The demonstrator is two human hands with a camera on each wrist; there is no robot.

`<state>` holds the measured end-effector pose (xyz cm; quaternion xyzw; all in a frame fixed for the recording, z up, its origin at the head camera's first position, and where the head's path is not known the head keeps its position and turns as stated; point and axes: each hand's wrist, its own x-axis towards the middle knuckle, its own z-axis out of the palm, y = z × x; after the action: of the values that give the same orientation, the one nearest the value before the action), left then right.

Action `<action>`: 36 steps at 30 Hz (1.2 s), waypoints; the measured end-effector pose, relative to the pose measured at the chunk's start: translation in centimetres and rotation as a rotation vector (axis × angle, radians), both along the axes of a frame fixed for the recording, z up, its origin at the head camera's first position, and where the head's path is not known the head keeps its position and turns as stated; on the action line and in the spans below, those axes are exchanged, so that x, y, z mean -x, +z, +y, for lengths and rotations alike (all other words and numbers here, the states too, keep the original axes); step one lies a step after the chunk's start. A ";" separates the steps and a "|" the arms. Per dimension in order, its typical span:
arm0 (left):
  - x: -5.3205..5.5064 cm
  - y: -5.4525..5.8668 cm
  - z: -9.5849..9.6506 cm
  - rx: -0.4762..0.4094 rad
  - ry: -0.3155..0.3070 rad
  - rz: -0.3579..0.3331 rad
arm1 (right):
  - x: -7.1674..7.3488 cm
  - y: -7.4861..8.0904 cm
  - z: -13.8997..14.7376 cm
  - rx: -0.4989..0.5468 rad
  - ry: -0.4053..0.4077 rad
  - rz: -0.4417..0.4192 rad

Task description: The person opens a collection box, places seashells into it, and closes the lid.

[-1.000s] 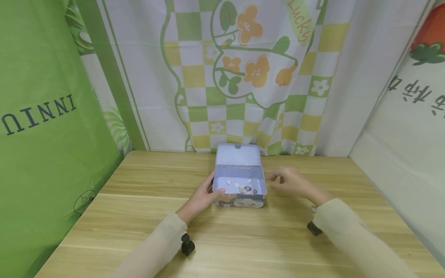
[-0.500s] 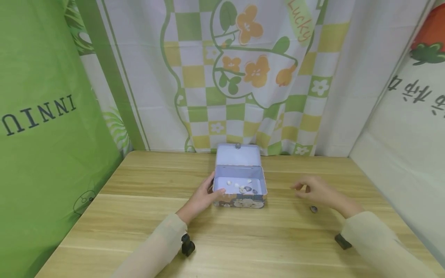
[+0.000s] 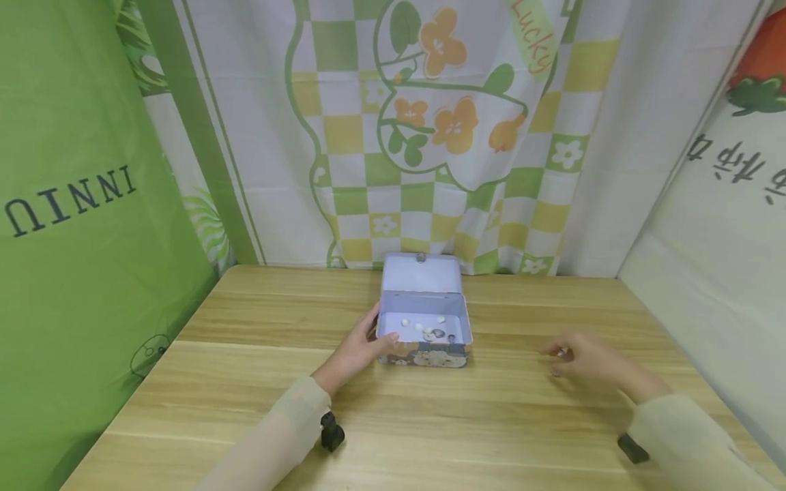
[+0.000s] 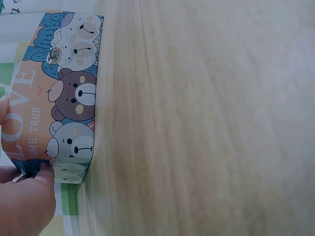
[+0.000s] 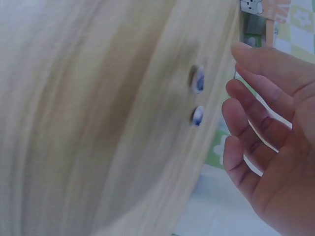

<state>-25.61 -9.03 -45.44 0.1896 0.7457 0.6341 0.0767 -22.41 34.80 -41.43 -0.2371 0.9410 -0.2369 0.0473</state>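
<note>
An opened tin box with bears printed on its front stands near the back of the table. My left hand grips its left side, thumb over the rim; the left wrist view shows that hand at the printed tin's corner. Several small white and dark shell-like pieces lie inside. To the right of the box, my right hand hovers over the table, fingers loosely bent and holding nothing. Beside its fingertips in the right wrist view lie two small oval shell-like pieces, one farther up and one lower.
The box's raised lid leans back near the checkered curtain. A wooden table spreads around both hands. Green cloth hangs at the left, with a thin dark cable by the table edge. White cloth hangs at the right.
My right hand has moved from beside the box rightward and nearer, to over the small pieces on the table. The left hand and the box have stayed in place.
</note>
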 end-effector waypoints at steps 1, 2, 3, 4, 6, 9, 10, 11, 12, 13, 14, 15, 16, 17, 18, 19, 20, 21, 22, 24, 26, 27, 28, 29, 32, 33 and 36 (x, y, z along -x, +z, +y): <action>0.0 0.0 0.0 -0.001 -0.002 0.002 | 0.0 -0.2 0.1 0.000 -0.011 -0.017; 0.1 -0.1 0.0 -0.001 -0.004 0.005 | -0.1 -0.3 0.2 -0.001 -0.018 -0.026; 0.1 -0.1 0.0 -0.001 -0.003 0.005 | -0.1 -0.5 0.4 -0.002 -0.026 -0.038; 0.1 -0.2 0.0 -0.002 -0.003 0.004 | -0.1 -0.6 0.5 0.002 -0.028 -0.051; 0.1 -0.2 0.0 -0.003 0.000 0.003 | -0.1 -0.9 0.7 0.006 -0.036 -0.068; 0.0 -0.1 0.1 -0.002 0.005 0.000 | -0.1 -1.1 1.0 -0.002 -0.043 -0.079; -0.1 0.0 0.1 -0.002 0.005 -0.003 | -0.1 -1.2 1.1 -0.004 -0.044 -0.080; -0.1 0.0 0.2 -0.003 0.005 -0.005 | -0.2 -1.2 1.2 -0.003 -0.045 -0.083; -0.1 0.0 0.2 -0.004 0.004 -0.007 | -0.2 -1.3 1.3 -0.002 -0.043 -0.088; -0.1 0.1 0.2 -0.006 0.001 -0.009 | -0.2 -1.3 1.3 0.000 -0.044 -0.094; -0.1 0.1 0.1 -0.008 -0.001 -0.011 | -0.3 -1.3 1.4 0.004 -0.044 -0.098; -0.1 0.0 0.1 -0.005 -0.002 -0.016 | -0.3 -1.4 1.4 0.007 -0.047 -0.101; -0.1 0.0 0.1 -0.003 -0.002 -0.021 | -0.3 -1.4 1.4 0.015 -0.048 -0.108; -0.1 0.0 0.1 -0.001 -0.001 -0.024 | -0.3 -1.4 1.4 0.019 -0.051 -0.110; 0.0 0.1 0.1 0.000 0.000 -0.027 | -0.3 -1.5 1.4 0.024 -0.049 -0.114; 0.0 0.1 0.1 0.002 0.001 -0.031 | -0.3 -1.5 1.4 0.026 -0.050 -0.115; 0.0 0.1 0.1 0.005 0.002 -0.034 | -0.2 -1.6 1.5 0.030 -0.050 -0.116; 0.0 0.1 0.1 0.004 0.002 -0.034 | -0.2 -1.6 1.5 0.037 -0.052 -0.121; -0.1 0.1 0.1 -0.001 0.000 -0.033 | -0.2 -1.7 1.5 0.040 -0.051 -0.124; -0.1 0.1 0.1 -0.007 -0.005 -0.027 | -0.1 -1.7 1.5 0.046 -0.049 -0.132; -0.1 0.1 0.0 -0.008 -0.006 -0.024 | -0.1 -1.7 1.4 0.043 -0.060 -0.131; -0.1 0.1 0.0 -0.010 -0.007 -0.018 | -0.1 -1.7 1.4 0.040 -0.059 -0.127; -0.1 0.1 0.0 -0.006 -0.005 -0.021 | -0.1 -1.7 1.4 0.034 -0.058 -0.122; -0.1 0.1 0.0 -0.002 -0.002 -0.023 | -0.1 -1.6 1.3 0.029 -0.064 -0.122; -0.1 0.2 0.1 0.000 0.002 -0.024 | -0.1 -1.5 1.2 0.015 -0.074 -0.119; -0.1 0.2 0.1 -0.001 0.003 -0.024 | -0.1 -1.5 1.1 0.014 -0.074 -0.119; -0.1 0.2 0.0 0.004 0.007 -0.033 | -0.1 -1.3 0.9 0.011 -0.075 -0.104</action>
<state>-25.46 -9.01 -45.26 0.1763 0.7464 0.6358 0.0871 -22.36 35.65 -42.69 -0.1895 0.9441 -0.2557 0.0857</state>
